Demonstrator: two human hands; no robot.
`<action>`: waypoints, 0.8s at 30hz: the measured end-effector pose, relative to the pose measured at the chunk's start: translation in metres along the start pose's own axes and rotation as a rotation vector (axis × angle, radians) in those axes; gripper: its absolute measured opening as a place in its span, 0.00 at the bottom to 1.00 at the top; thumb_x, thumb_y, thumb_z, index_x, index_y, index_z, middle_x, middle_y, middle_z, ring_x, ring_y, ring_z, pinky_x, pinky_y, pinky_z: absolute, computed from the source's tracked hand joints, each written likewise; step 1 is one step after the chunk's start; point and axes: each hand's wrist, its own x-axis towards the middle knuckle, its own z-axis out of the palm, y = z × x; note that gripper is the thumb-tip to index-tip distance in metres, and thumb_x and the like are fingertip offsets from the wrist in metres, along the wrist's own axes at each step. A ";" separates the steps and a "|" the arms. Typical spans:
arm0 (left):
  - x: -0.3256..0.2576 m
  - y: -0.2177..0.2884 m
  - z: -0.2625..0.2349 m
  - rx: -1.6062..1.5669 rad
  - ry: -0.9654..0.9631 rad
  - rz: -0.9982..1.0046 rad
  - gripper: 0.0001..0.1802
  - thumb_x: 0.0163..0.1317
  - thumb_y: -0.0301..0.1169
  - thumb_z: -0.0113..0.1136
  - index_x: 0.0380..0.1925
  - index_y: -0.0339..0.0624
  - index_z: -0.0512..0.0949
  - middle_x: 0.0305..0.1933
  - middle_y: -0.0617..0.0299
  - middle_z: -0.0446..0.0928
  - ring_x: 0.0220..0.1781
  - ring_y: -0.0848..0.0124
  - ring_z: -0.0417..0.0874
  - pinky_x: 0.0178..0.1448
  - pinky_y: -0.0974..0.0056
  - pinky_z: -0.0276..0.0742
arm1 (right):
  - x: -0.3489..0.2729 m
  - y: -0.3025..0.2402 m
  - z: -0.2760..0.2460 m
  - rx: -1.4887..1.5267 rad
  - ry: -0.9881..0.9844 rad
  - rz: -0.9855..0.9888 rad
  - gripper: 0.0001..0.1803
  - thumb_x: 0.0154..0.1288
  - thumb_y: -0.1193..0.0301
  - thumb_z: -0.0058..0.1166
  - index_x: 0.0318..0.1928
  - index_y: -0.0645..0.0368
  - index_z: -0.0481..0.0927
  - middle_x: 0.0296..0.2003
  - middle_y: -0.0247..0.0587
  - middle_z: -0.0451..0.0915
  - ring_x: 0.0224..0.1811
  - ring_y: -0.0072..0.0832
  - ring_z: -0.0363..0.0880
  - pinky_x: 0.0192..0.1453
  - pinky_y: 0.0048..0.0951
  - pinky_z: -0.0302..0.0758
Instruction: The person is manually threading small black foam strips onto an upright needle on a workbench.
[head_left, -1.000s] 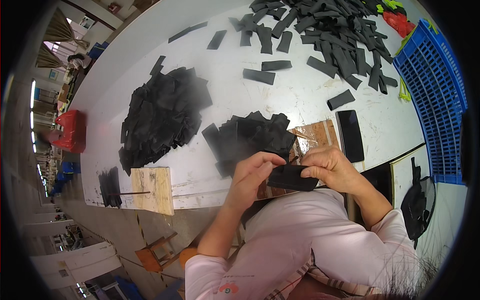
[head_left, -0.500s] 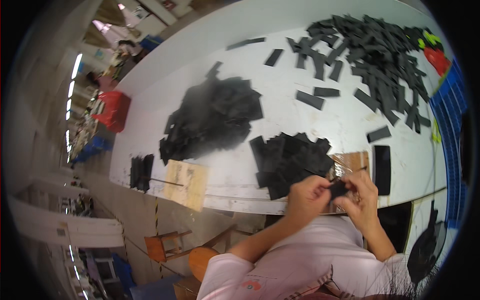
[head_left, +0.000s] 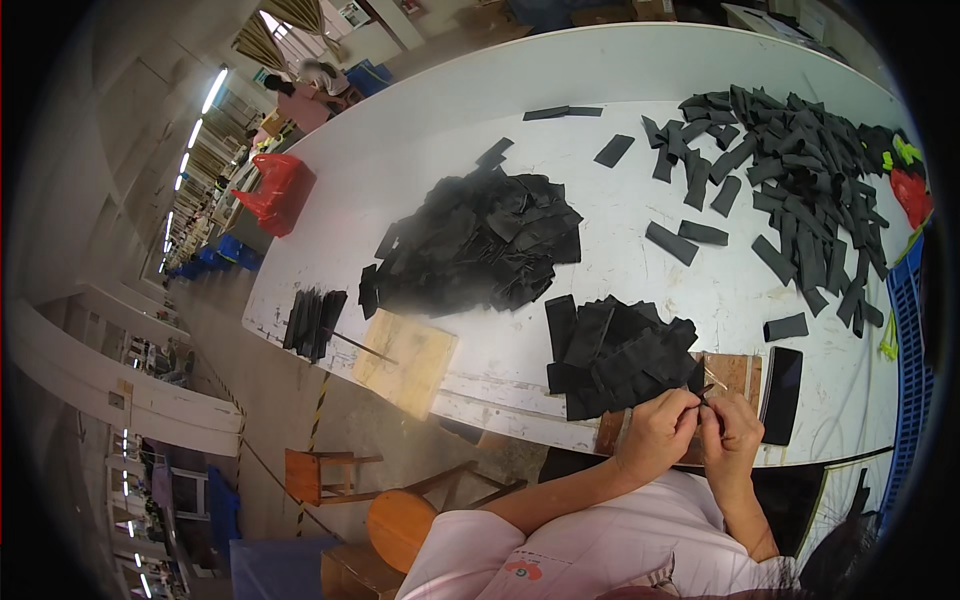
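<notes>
At the near edge of the white table, my left hand (head_left: 660, 430) and my right hand (head_left: 730, 430) meet with their fingers pinched. Between the fingertips a small part of a black fabric piece (head_left: 705, 394) shows; the rest is hidden by the fingers. Just left of and beyond them lies a pile of flat black fabric pieces (head_left: 630, 360). Under and behind the hands is a brown board (head_left: 738, 372). A black phone-like slab (head_left: 782, 395) lies close to my right hand.
A larger black fabric pile (head_left: 480, 240) lies mid-table. Dark grey tube-like strips (head_left: 810, 190) heap at the far right. On the left are a pale wooden board (head_left: 405, 362) with a thin rod and a black stack (head_left: 315, 322). A blue crate (head_left: 908, 330) borders the right; stools (head_left: 400, 528) stand below.
The view has shifted, so the table sits lower and further right. My hands have drawn closer together, and less of the black fabric piece shows between them.
</notes>
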 end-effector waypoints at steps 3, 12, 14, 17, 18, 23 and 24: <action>-0.002 -0.005 0.005 0.099 0.120 0.068 0.04 0.47 0.19 0.56 0.25 0.35 0.73 0.21 0.61 0.73 0.17 0.81 0.71 0.19 0.75 0.64 | -0.003 0.008 0.009 -0.139 0.001 -0.039 0.06 0.44 0.83 0.51 0.28 0.66 0.73 0.22 0.45 0.69 0.20 0.36 0.69 0.23 0.30 0.65; 0.006 -0.017 -0.011 -1.312 -0.275 -0.847 0.07 0.49 0.20 0.53 0.30 0.39 0.68 0.22 0.68 0.70 0.15 0.89 0.59 0.14 0.81 0.48 | -0.011 0.039 0.007 0.391 -0.029 0.269 0.03 0.45 0.82 0.51 0.24 0.66 0.72 0.20 0.37 0.70 0.20 0.23 0.68 0.20 0.24 0.62; 0.003 -0.020 -0.014 -1.290 -0.356 -0.771 0.09 0.48 0.20 0.52 0.31 0.39 0.67 0.24 0.67 0.70 0.16 0.87 0.62 0.15 0.81 0.53 | -0.006 0.025 -0.004 0.831 -0.156 0.783 0.01 0.47 0.81 0.52 0.23 0.65 0.74 0.18 0.33 0.70 0.18 0.16 0.65 0.16 0.18 0.59; -0.005 -0.025 0.000 -0.896 -0.257 -0.600 0.09 0.48 0.19 0.52 0.32 0.37 0.68 0.24 0.66 0.69 0.15 0.87 0.61 0.14 0.79 0.52 | -0.010 0.031 -0.002 1.220 -0.207 0.921 0.02 0.48 0.79 0.53 0.25 0.64 0.75 0.17 0.34 0.70 0.15 0.17 0.62 0.14 0.16 0.57; -0.009 -0.030 0.008 -0.771 -0.160 -0.517 0.09 0.48 0.19 0.52 0.31 0.37 0.68 0.23 0.66 0.69 0.16 0.86 0.63 0.15 0.78 0.54 | -0.012 0.031 -0.001 1.456 -0.222 0.995 0.03 0.48 0.79 0.53 0.26 0.64 0.74 0.18 0.34 0.70 0.15 0.17 0.62 0.14 0.16 0.57; 0.001 0.001 -0.004 -0.088 -0.002 -0.305 0.08 0.47 0.17 0.51 0.30 0.34 0.70 0.23 0.67 0.71 0.22 0.84 0.69 0.23 0.78 0.63 | -0.004 0.016 0.004 1.368 -0.171 0.995 0.06 0.53 0.73 0.54 0.27 0.63 0.73 0.18 0.32 0.69 0.16 0.16 0.63 0.17 0.15 0.58; -0.002 -0.002 -0.002 -0.150 0.010 -0.361 0.08 0.48 0.17 0.51 0.31 0.34 0.70 0.23 0.66 0.72 0.22 0.84 0.69 0.24 0.78 0.64 | -0.009 0.022 0.006 1.231 -0.236 0.893 0.07 0.54 0.71 0.54 0.26 0.61 0.71 0.17 0.31 0.68 0.16 0.16 0.63 0.17 0.15 0.59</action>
